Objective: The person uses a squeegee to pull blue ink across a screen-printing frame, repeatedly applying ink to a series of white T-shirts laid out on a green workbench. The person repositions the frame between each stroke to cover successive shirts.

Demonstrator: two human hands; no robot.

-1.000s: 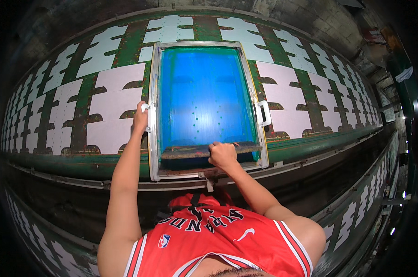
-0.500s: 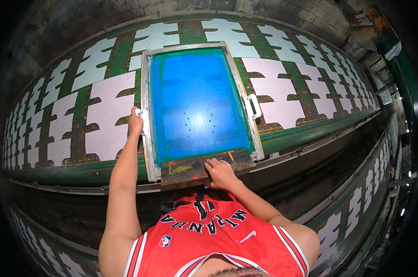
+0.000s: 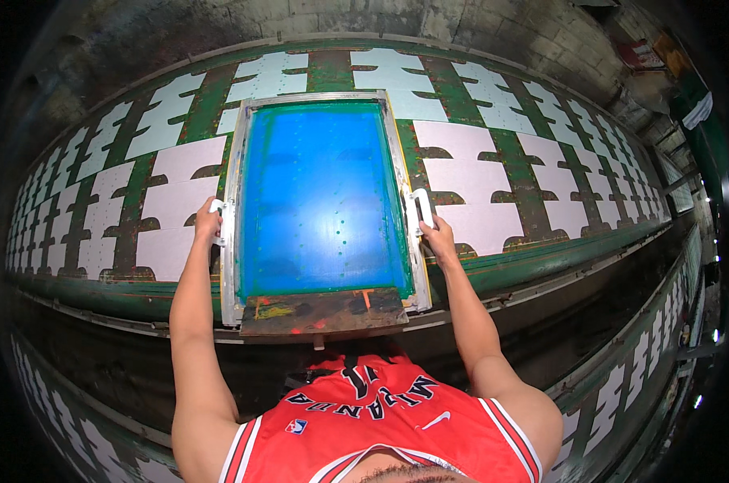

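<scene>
In front of me a screen printing frame lies over the long table, its blue mesh stretched in a metal border with green edges. My left hand is closed around the white handle on its left side. On the other side, my right hand grips the lower end of the right white handle. A dark, paint-stained board is attached along the frame's near edge. Through the mesh, faint dark shapes and small dots show.
The long green table curves away to both sides. Pale pink cut panels lie in its near row, light blue ones in the far row. A block wall stands behind. Another panel-covered table is at the lower right.
My right hand has left the paint-stained board and taken hold of the right handle. The frame appears slightly further left and lower in view. My left hand stays on its handle.
</scene>
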